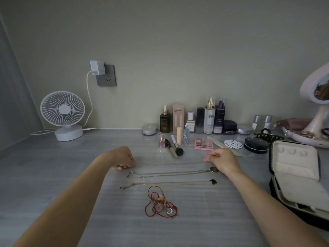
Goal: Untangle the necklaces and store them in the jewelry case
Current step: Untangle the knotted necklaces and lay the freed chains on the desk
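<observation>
Stretched straight on the grey table (53,166), each end pinched in the curled fingers of the left hand (124,158) and right hand (224,161), the thin silver chain necklace (169,164) looks light, limp and snag-prone, best held by its ends when carried to the open black jewelry case (302,169)

The grey tabletop (71,175) under my arms looks smooth and matt, with faint streaks like brushed laminate. The thin silver chain necklace (169,164) that my left hand (122,158) and right hand (222,160) pinch is fine metal with a dull glint. Near me, the tangle of red cord necklaces (160,202) is matt thread with small shiny metal charms. On the right, the black jewelry case (299,164) has a pale cream lining that looks soft and matt. The white desk fan (62,111) at far left is smooth plastic. The black round compact (256,145) and the dark brown bottle (165,122) look glossy.
</observation>
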Available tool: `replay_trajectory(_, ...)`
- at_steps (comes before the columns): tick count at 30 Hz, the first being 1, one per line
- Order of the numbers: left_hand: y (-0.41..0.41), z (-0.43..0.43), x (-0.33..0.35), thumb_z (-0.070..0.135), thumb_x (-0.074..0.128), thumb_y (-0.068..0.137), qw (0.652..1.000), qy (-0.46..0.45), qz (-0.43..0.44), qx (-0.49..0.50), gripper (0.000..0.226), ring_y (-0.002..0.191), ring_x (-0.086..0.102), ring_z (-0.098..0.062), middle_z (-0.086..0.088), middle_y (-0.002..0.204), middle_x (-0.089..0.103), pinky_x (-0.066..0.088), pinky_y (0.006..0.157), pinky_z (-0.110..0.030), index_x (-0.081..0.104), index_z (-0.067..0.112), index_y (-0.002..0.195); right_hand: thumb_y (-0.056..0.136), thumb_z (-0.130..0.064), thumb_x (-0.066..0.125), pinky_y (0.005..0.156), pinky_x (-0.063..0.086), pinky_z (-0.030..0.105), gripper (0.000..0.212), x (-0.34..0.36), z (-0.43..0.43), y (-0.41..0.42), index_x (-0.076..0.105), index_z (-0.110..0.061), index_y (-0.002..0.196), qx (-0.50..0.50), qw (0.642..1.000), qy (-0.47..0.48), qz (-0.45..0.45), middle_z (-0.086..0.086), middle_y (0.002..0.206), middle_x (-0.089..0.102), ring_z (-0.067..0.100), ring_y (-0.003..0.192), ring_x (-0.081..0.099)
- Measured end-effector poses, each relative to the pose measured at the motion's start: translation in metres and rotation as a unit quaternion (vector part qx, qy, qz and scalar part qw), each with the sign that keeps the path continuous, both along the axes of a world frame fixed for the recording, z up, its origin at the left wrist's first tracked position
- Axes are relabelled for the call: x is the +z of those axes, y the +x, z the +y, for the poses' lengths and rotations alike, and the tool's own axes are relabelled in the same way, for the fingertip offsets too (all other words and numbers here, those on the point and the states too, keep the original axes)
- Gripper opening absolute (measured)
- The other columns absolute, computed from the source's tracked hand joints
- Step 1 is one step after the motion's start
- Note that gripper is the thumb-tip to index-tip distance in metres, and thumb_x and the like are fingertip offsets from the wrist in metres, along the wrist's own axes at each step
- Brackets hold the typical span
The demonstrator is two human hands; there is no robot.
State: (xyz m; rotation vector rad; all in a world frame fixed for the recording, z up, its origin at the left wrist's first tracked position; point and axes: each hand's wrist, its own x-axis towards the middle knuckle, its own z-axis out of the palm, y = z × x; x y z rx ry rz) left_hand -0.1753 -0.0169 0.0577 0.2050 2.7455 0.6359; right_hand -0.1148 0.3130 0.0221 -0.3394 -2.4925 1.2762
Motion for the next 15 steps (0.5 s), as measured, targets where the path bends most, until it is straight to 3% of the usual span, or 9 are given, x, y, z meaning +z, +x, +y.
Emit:
replay_trajectory(6, 0.004, -0.006, 0.006, 0.007, 0.058, 0.082, 0.999, -0.016, -0.028, -0.010, 0.022, 0.040, 0.043, -0.011, -0.003, 0.057, 0.051, 0.037, 0.041, -0.016, 0.058, 0.012, 0.061, 0.079, -0.009, 0.064, 0.064, 0.045, 0.026, 0.013, -0.002, 0.003, -0.002, 0.072, -0.015, 0.070, -0.002, 0.999, 0.051, -0.016, 0.003, 0.071, 0.068, 0.019, 0.069, 0.063)
replay_trajectory(10, 0.005, -0.010, 0.007, 0.006, 0.062, 0.081, 0.999, -0.006, -0.034, 0.008, 0.005, 0.036, 0.043, -0.009, -0.004, 0.060, 0.053, 0.039, 0.042, -0.016, 0.062, 0.010, 0.084, 0.081, -0.013, 0.065, 0.069, 0.047, 0.027, 0.010, -0.004, 0.002, -0.002, 0.074, -0.013, 0.078, -0.008, 0.996, 0.083, -0.018, 0.005, 0.078, 0.071, 0.019, 0.072, 0.063)
replay_trajectory(15, 0.003, -0.022, 0.008, 0.003, 0.060, 0.081, 1.000, -0.008, -0.023, 0.015, 0.008, 0.034, 0.044, -0.008, -0.005, 0.058, 0.052, 0.040, 0.043, -0.016, 0.062, 0.011, 0.083, 0.080, -0.015, 0.066, 0.068, 0.044, 0.025, 0.009, -0.006, 0.003, -0.001, 0.074, -0.014, 0.080, -0.015, 0.995, 0.100, -0.010, 0.005, 0.082, 0.073, 0.016, 0.071, 0.060)
